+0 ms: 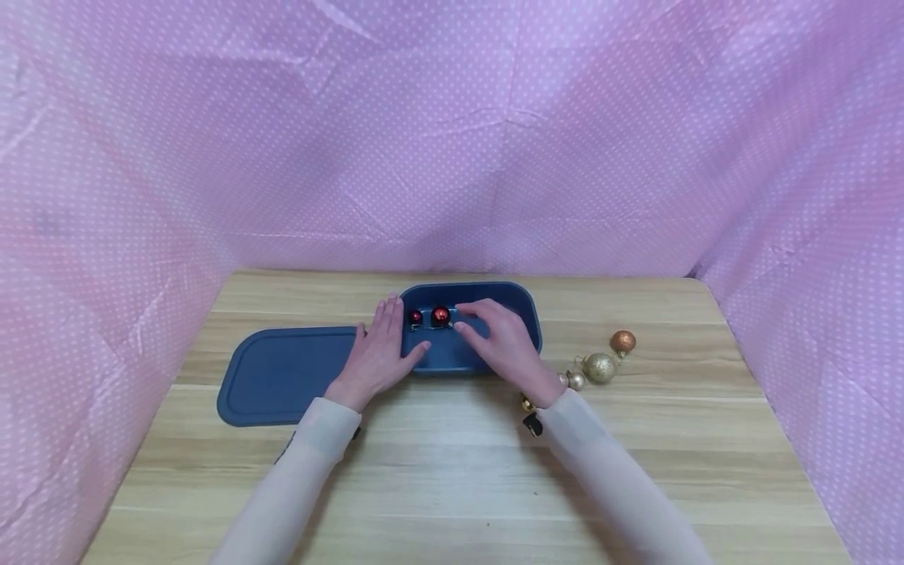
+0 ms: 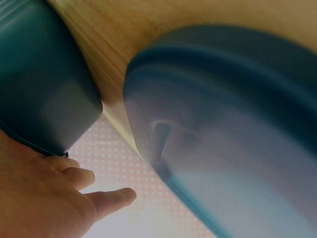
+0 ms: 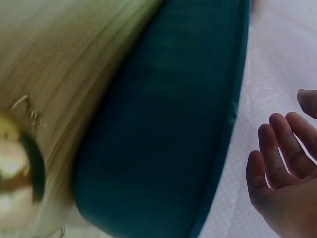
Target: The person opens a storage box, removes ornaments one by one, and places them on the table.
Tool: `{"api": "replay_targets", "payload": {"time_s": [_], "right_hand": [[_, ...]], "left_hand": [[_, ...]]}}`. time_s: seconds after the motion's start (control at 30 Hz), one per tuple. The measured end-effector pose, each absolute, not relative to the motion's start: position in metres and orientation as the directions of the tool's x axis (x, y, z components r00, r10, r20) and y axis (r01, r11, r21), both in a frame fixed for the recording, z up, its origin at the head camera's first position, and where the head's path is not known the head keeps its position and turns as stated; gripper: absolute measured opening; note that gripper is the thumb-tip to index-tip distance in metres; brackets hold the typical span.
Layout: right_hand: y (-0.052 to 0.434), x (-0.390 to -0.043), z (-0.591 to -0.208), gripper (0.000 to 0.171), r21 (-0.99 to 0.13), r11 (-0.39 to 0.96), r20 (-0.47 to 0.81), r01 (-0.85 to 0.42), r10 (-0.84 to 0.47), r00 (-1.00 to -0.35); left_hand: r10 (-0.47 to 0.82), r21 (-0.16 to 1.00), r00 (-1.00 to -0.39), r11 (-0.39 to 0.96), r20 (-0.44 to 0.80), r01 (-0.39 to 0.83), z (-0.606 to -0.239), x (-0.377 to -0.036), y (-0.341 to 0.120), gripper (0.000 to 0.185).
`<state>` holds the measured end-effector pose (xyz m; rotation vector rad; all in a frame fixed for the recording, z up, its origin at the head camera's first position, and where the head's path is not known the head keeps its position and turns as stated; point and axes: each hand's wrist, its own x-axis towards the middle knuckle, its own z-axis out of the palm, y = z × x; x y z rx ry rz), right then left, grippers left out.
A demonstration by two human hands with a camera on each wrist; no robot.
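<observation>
A dark blue plastic box [image 1: 510, 290] stands open at the middle of the wooden table. Two small red baubles [image 1: 441, 315] lie in its left end. My left hand [image 1: 381, 341] rests flat against the box's left end, fingers straight, thumb on the front rim. Over the inside of the box, my right hand [image 1: 490, 329] hovers with relaxed fingers near the larger red bauble and holds nothing. The left wrist view shows the left hand [image 2: 54, 203] beside the box's corner [image 2: 44, 84]. In the right wrist view the right hand's fingers [image 3: 280, 163] are spread past the box wall [image 3: 163, 124].
The box's blue lid [image 1: 278, 377] lies flat to the left, touching the box. Right of the box lie an orange glitter bauble [image 1: 623, 342], a gold one [image 1: 599, 367] and smaller gold ones [image 1: 576, 380]. Pink dotted cloth [image 1: 452, 141] walls the table on three sides.
</observation>
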<state>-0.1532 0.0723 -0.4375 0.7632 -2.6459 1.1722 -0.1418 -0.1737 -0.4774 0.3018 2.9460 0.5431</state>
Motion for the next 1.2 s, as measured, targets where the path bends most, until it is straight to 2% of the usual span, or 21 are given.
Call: {"api": "replay_targets", "payload": {"time_s": [0.17,0.53,0.8,1.2], "right_hand": [[0.062,-0.16,-0.443,0.034,-0.65,0.591,0.3,-0.477,-0.377,-0.876],[0.043,-0.177,-0.45,0.039,-0.753,0.577,0.135,-0.317,-0.336,-0.932],[0.038,-0.187,-0.459,0.039,-0.842,0.493,0.072,-0.221,-0.304,-0.95],[0.036,-0.206,-0.466,0.043,-0.908,0.42,-0.125,-0.012,-0.297,-0.947]], "left_hand": [[0.217,0.359,-0.972,0.917,-0.087,0.173,-0.478,-0.142,-0.173,0.099],[0.219,0.356,-0.971,0.918,-0.093,0.173,-0.478,-0.142,-0.173,0.099],[0.222,0.348,-0.971,0.921,-0.094,0.177,-0.479,-0.142,-0.172,0.098],[0.219,0.352,-0.971,0.92,-0.1,0.171,-0.477,-0.143,-0.173,0.098]]}}
